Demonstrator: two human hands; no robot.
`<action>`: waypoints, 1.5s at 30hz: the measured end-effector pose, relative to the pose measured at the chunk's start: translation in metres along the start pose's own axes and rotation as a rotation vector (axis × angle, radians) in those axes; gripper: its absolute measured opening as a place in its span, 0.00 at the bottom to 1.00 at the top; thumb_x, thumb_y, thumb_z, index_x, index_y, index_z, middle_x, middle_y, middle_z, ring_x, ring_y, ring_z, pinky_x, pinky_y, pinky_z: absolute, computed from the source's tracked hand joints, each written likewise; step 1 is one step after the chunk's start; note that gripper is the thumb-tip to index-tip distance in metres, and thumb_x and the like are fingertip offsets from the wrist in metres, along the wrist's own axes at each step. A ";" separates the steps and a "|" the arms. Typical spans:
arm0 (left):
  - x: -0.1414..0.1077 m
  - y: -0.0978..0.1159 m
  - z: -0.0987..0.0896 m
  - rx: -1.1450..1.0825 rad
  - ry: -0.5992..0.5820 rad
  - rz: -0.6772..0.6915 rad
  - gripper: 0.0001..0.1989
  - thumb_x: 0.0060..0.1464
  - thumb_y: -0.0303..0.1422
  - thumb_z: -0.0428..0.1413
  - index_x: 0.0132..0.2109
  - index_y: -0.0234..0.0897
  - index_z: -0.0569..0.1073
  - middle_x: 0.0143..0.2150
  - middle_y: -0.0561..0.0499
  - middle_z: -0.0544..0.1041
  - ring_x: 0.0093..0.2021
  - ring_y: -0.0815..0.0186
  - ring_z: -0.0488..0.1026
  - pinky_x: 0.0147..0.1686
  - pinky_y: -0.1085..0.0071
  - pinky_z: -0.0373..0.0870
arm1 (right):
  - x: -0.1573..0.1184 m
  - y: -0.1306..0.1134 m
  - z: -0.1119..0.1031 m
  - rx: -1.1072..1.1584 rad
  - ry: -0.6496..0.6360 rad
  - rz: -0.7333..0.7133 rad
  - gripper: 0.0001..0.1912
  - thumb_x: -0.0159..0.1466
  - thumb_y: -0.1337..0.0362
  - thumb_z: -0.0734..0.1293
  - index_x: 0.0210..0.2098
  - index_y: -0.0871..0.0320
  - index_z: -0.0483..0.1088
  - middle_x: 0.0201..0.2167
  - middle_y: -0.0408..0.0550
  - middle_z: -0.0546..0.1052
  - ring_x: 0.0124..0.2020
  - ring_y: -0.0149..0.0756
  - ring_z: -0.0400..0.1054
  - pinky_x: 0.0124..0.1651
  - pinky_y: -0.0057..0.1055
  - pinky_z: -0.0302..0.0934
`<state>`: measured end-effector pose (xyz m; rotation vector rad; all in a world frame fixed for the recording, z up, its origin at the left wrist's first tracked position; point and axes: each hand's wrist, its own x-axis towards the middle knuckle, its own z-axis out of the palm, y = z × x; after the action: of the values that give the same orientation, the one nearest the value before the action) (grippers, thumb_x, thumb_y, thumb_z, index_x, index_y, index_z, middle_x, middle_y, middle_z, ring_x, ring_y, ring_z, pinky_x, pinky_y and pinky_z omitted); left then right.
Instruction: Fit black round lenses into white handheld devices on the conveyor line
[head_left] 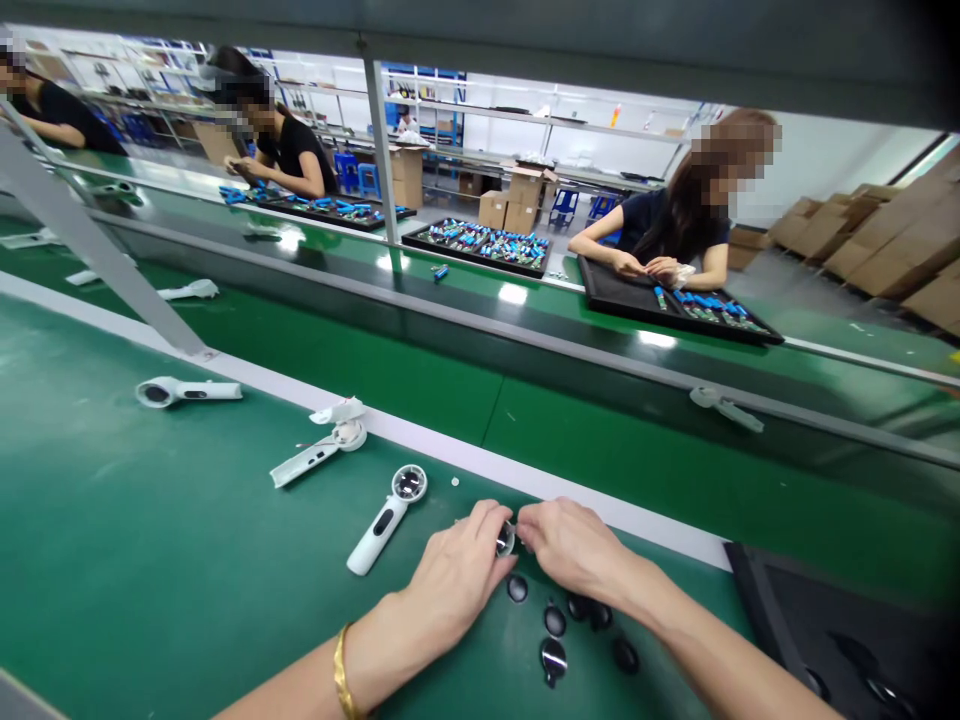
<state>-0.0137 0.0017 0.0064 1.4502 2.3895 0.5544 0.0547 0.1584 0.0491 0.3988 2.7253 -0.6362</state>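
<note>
My left hand [461, 565] is closed around the round head of a small white handheld fan [505, 541]; the rest of that fan is hidden under the hand. My right hand [570, 545] pinches at the right rim of the same fan head, and whatever its fingertips hold cannot be made out. Just below the hands lie several shiny black discs, among them one disc [517, 588] close to my left thumb and another disc [553, 660] with a small tab. To the left lies a complete-looking white handheld fan [386, 520] with a dark oval on its handle.
Farther left are an opened fan housing [322, 455] and another fan [187, 392]. A black tray [795, 600] stands at right. Beyond the white table edge [637, 530] runs a green belt [465, 395] carrying fan parts. Across it, co-workers sit by trays [480, 245] of blue parts.
</note>
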 end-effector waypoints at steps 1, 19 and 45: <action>0.000 0.001 0.000 0.021 -0.004 -0.005 0.21 0.58 0.32 0.53 0.55 0.42 0.55 0.55 0.49 0.66 0.44 0.60 0.72 0.40 0.62 0.73 | 0.002 0.003 0.000 0.041 -0.022 -0.009 0.13 0.60 0.64 0.57 0.22 0.57 0.66 0.19 0.45 0.71 0.23 0.34 0.64 0.25 0.29 0.46; 0.006 0.003 -0.001 0.111 -0.040 -0.002 0.14 0.61 0.37 0.48 0.53 0.43 0.58 0.50 0.51 0.67 0.39 0.62 0.72 0.35 0.65 0.72 | 0.001 0.014 0.007 0.224 -0.067 -0.121 0.12 0.60 0.65 0.58 0.20 0.57 0.60 0.16 0.38 0.61 0.20 0.28 0.52 0.25 0.27 0.43; 0.141 -0.031 -0.096 0.445 -0.023 0.117 0.21 0.54 0.21 0.51 0.55 0.34 0.63 0.48 0.42 0.69 0.43 0.57 0.73 0.40 0.64 0.68 | -0.051 0.010 0.015 0.107 -0.010 -0.078 0.17 0.69 0.59 0.51 0.38 0.49 0.70 0.31 0.45 0.77 0.35 0.40 0.71 0.34 0.32 0.53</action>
<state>-0.1430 0.0981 0.0703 1.7669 2.5270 0.0224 0.1085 0.1497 0.0508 0.3150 2.7157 -0.8055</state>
